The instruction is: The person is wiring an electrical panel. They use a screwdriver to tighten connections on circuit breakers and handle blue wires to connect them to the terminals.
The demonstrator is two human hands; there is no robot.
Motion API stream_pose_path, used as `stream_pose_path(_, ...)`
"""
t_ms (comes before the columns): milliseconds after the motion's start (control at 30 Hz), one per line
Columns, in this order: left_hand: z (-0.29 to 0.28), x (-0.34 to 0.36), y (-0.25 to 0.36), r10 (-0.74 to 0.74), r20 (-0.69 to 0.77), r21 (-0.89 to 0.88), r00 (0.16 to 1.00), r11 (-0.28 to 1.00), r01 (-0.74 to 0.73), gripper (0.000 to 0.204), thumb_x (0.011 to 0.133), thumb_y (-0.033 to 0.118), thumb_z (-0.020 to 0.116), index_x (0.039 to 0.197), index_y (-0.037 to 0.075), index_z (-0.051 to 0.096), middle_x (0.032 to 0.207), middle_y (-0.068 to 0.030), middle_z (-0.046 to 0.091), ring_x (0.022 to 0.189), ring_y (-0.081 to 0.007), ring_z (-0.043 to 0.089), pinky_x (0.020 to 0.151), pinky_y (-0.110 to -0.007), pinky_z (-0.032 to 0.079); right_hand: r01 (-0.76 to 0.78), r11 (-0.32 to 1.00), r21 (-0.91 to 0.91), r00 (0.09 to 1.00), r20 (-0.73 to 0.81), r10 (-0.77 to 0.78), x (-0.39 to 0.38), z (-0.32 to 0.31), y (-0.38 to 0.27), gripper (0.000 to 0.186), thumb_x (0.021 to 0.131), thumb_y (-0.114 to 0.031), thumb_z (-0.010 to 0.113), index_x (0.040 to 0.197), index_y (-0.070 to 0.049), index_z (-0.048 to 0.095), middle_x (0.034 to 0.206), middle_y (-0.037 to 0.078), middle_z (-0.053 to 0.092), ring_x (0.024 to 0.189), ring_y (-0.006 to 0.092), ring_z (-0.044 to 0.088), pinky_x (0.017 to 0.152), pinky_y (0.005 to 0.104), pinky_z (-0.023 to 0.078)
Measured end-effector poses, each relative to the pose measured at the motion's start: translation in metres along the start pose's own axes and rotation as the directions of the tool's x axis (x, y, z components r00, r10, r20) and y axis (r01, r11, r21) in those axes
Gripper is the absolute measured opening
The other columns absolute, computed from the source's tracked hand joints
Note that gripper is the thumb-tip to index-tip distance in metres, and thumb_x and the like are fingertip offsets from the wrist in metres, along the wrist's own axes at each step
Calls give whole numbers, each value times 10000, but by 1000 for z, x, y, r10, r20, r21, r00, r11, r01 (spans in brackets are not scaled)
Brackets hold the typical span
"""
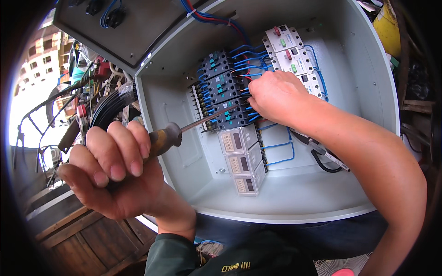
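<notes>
My left hand (122,172) is wrapped round the handle of a screwdriver (165,139). The shaft slants up to the right, and its tip reaches the lowest of three black contactors (221,87) stacked in a grey metal enclosure (191,200). At that contactor's right side, my right hand (276,96) is closed in a pinch; what sits between the fingertips is hidden. Blue wires (253,53) run from the contactors toward white circuit breakers (294,57) with red and green buttons. Just above my right hand, a few wires end in bare copper.
Below the contactors stand three clear-covered modules (239,140). A terminal strip (198,103) runs along the contactors' left. Under my right forearm lies a tool with a black loop (324,158). The enclosure door (119,32) hangs open at upper left; black cable (113,106) lies outside.
</notes>
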State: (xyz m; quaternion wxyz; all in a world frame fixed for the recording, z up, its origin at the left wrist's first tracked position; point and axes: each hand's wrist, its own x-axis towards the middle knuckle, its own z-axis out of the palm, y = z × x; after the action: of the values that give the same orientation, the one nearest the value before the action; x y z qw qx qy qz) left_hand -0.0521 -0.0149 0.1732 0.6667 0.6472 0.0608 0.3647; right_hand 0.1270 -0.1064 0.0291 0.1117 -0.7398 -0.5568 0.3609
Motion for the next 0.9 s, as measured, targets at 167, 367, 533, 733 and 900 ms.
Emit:
stream_pose_path(167, -1, 7, -7, -16, 28, 25, 999, 1000, 15, 454, 1110, 447, 307, 795, 164, 473, 765, -18, 500, 617, -158, 451, 669, -344, 402, 18, 1000, -14, 999, -35, -19, 1, 2, 0, 257, 866, -55, 598, 1050, -83, 776, 1055, 142, 755, 1009, 321, 731, 828, 433, 601)
stream_pose_path(367, 11, 15, 2, -26, 9, 63, 1000, 998, 25, 414, 1081, 359, 452, 729, 148, 513, 701, -13, 482, 626, -144, 441, 639, -319, 344, 47, 999, 17, 996, -77, -46, 1, 4, 3, 238, 859, -55, 592, 1006, -66, 778, 1030, 143, 756, 977, 333, 733, 787, 453, 607)
stream_pose_path(533, 8, 18, 2, -71, 50, 62, 996, 996, 68, 460, 1099, 421, 365, 749, 157, 502, 724, -21, 506, 605, -164, 445, 628, -335, 372, 62, 998, 2, 994, -87, -61, 1, 6, 4, 233, 855, -51, 592, 997, -56, 777, 1022, 145, 756, 970, 336, 734, 779, 459, 607)
stream_pose_path(733, -1, 18, 0, -48, 70, 145, 996, 989, 38, 481, 1109, 449, 321, 746, 169, 467, 728, -21, 513, 592, -168, 446, 619, -348, 392, 55, 998, -14, 996, -66, -56, 0, 3, 4, 233, 840, -29, 614, 1008, -49, 775, 1023, 146, 757, 978, 332, 734, 789, 455, 607)
stream_pose_path(900, -1, 23, 2, -79, 67, 96, 995, 993, 72, 473, 1107, 440, 332, 744, 166, 462, 718, -20, 508, 588, -163, 447, 619, -346, 394, 40, 999, 2, 997, -67, -40, 0, 3, 3, 235, 838, -21, 622, 1016, -47, 773, 1029, 149, 756, 982, 329, 734, 796, 449, 606)
